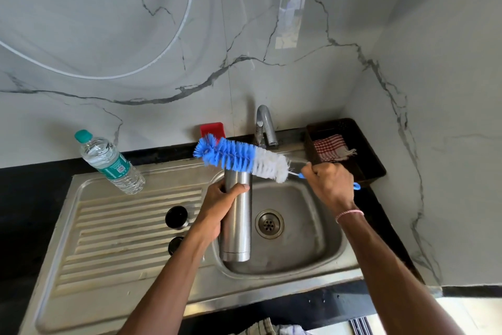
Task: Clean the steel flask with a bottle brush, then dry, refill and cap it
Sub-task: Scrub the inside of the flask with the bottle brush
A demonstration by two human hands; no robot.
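Left fingers: left hand (217,208) wrapped round the upper body of the steel flask (235,215), thumb pressed across the front; firm hold.
Right fingers: right hand (330,185) curled into a fist on the blue handle of the bottle brush (241,158); handle loop sticks out behind the palm.
Flask: upright, a little tilted, held over the sink basin (307,250); mouth at top, just below the bristles. Whether its base rests on the basin edge I cannot tell.
Brush: lying crosswise above the flask mouth, blue tip out to the left of the left fingers, white bristles nearer the right fist. Not inside the flask.
Beyond left hand: two dark caps (176,217) on the drainboard; further out, a plastic water bottle (110,162).
Beyond right fist: checked cloth (331,147) in a dark tray; tap (265,125) behind.
Step, as I judge: scrubbing stage, brush out of the mouth.
Next move calls for: swinging the tip down into line with the opening while the left hand steadies the flask.
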